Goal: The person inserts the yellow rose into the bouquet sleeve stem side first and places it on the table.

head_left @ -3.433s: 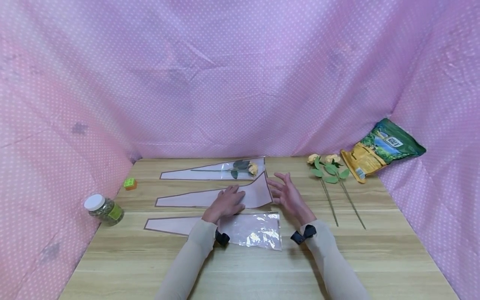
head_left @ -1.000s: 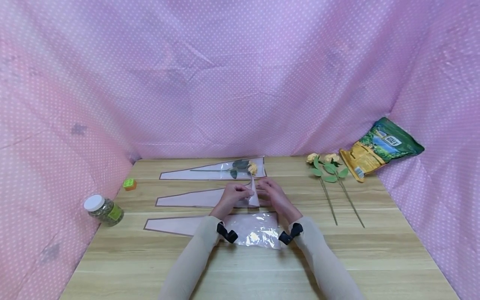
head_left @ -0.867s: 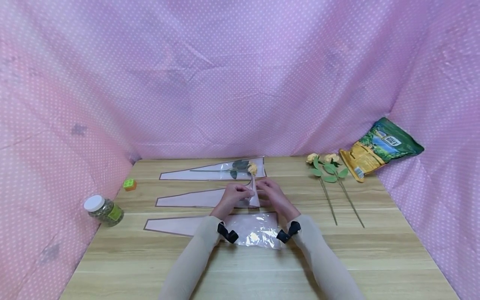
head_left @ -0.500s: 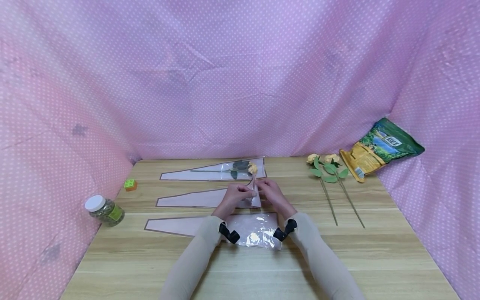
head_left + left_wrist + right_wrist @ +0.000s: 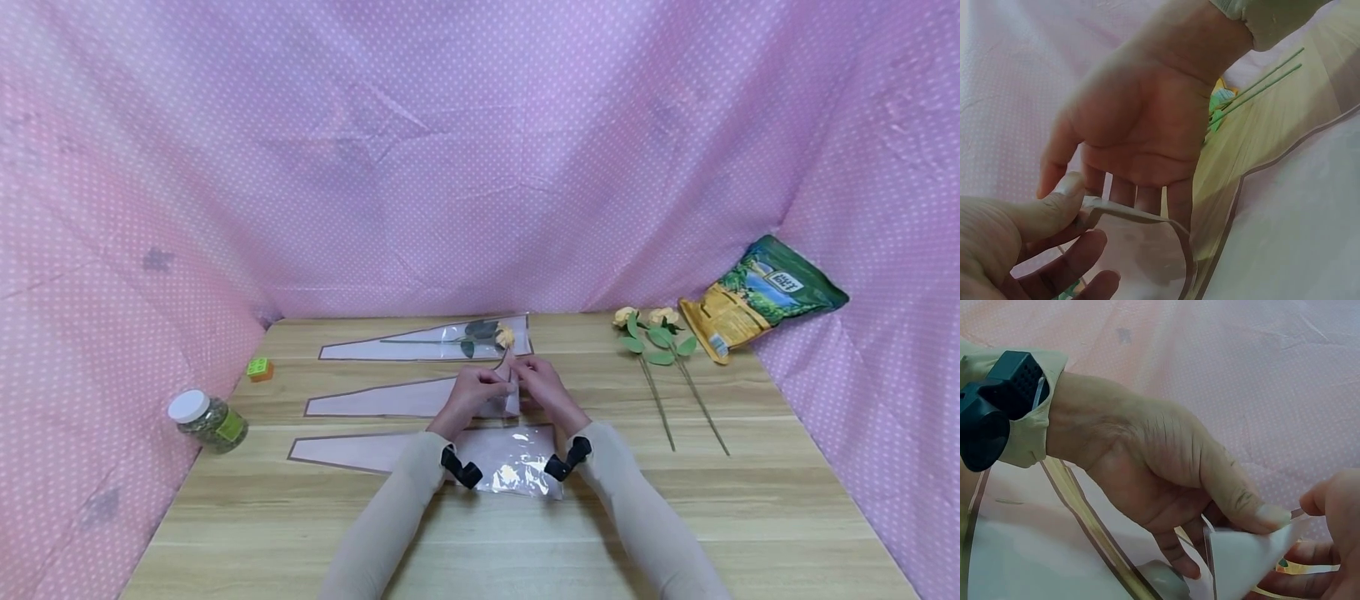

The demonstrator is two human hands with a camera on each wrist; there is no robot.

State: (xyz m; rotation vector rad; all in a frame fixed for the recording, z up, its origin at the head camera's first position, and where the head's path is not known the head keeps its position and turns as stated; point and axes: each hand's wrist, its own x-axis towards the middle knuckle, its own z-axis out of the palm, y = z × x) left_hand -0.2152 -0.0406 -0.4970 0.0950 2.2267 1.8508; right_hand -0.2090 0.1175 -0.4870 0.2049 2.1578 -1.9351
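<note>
My left hand (image 5: 472,396) pinches the wide end of the middle flower sleeve (image 5: 382,401) between thumb and fingers. That end is bent upward, its dark border (image 5: 1132,212) showing in the left wrist view. Opposite it, my right hand (image 5: 546,385) faces the raised edge. The right hand's fingers (image 5: 1149,197) look straight and lie behind the translucent film; its thumb stands apart from them. Whether they are inside the sleeve I cannot tell. Behind lies another sleeve (image 5: 360,348) with a pale yellow rose (image 5: 505,337) in it. A third sleeve (image 5: 345,451) lies flat under the forearms.
Two loose pale roses with green stems (image 5: 652,387) lie on the right of the wooden table (image 5: 750,517). A green and yellow bag (image 5: 765,296) leans at the back right corner. On the left are a white-lidded jar (image 5: 210,419) and a green and orange toy block (image 5: 260,369).
The left hand went from resting flat on the middle sleeve to pinching its wide end, now bent up. My right hand moved left to that edge. Lately the sleeve slid slightly left.
</note>
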